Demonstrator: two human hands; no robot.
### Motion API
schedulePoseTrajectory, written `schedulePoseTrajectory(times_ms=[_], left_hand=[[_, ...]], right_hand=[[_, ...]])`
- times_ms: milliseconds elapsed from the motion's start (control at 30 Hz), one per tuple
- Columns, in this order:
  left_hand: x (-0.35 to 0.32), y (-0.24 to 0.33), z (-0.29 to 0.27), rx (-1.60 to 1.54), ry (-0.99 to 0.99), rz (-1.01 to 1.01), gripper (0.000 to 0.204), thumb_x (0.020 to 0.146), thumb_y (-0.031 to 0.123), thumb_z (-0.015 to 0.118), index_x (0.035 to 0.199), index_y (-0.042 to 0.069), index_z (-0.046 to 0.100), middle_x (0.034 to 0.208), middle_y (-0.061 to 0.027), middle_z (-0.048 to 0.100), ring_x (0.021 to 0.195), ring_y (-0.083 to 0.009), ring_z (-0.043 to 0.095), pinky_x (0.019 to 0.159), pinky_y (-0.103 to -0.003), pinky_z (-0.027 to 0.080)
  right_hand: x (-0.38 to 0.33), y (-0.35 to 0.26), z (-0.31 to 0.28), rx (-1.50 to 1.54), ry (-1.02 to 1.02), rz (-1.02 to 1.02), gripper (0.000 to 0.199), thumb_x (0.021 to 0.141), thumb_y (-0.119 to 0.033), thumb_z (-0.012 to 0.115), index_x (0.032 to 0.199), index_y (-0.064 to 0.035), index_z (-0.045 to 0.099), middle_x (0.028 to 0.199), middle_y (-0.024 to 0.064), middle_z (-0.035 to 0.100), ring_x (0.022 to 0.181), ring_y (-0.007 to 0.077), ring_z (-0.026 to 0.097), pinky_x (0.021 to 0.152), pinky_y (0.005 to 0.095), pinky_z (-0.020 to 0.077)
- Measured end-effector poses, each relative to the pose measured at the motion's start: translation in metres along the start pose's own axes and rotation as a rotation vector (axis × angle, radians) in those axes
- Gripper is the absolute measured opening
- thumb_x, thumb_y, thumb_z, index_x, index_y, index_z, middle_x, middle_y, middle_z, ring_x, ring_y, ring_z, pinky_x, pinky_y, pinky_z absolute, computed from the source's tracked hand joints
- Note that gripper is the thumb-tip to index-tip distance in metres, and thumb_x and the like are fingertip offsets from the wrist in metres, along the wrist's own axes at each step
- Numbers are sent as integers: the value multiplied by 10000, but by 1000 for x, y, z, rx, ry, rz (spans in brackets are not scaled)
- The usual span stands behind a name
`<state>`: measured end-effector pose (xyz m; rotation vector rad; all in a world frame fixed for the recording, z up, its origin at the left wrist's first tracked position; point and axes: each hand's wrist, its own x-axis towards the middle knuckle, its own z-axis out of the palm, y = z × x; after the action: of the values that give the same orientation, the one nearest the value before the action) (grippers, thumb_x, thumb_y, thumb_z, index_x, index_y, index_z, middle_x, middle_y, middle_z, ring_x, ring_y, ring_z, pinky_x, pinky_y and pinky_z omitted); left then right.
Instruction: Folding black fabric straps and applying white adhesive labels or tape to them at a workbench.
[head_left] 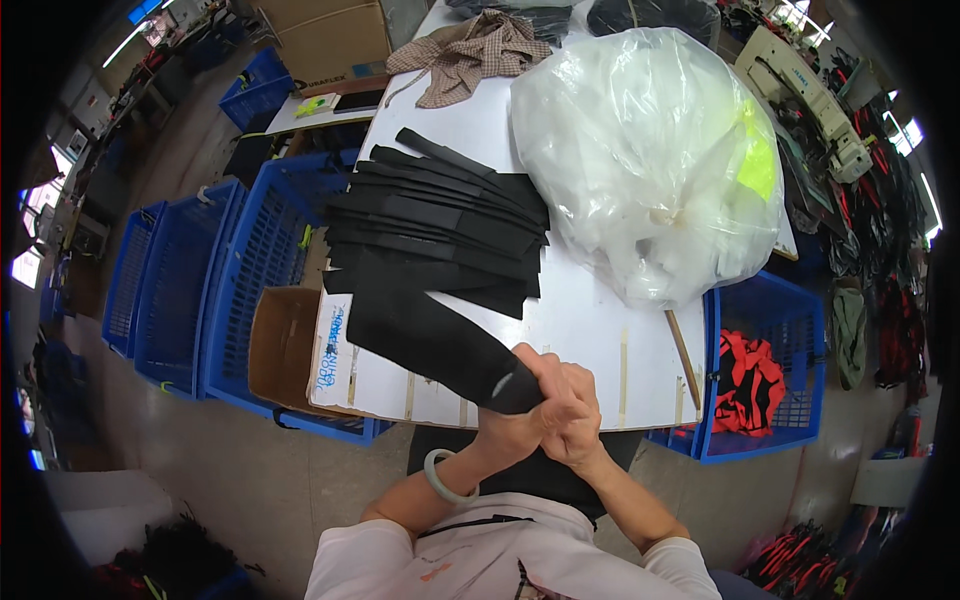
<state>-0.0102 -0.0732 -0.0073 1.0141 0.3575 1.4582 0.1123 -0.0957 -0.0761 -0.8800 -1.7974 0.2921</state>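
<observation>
Both my hands grip the near end of a long black fabric piece [430,335] that lies slanted across the front of the white table [590,330]. My left hand [515,415], with a pale green bangle on its wrist, holds the piece from below. My right hand [572,405] presses against it from the right, fingers curled over the end. Behind the piece, a stack of several similar black fabric strips [440,220] sits on the table's left half.
A large clear plastic bag [650,150] fills the table's right half. A checked cloth [470,50] lies at the far end. Blue crates [220,280] and a cardboard box [285,345] stand left; a blue crate with red-black items [750,380] right.
</observation>
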Motion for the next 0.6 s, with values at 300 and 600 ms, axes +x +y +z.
schedulePoseTrajectory(times_ms=[300, 600], left_hand=[[9, -3, -8, -175, 168, -169, 503, 1011, 529, 360, 914, 47, 467, 668, -97, 506, 538, -206, 533, 631, -383, 522], [5, -22, -30, -45, 143, -243, 568, 1057, 414, 330, 1360, -50, 455, 1057, -128, 602, 1064, -225, 594, 995, -399, 435]], right_hand=[[6, -25, -8, 89, -67, 237, 205, 696, -3, 758, 866, -9, 643, 1145, 215, 566, 1017, 372, 568, 866, 412, 469], [31, -33, -25, 655, -47, 1091, 120, 831, -32, 713, 922, 23, 658, 814, 38, 676, 746, 87, 608, 712, 231, 472]])
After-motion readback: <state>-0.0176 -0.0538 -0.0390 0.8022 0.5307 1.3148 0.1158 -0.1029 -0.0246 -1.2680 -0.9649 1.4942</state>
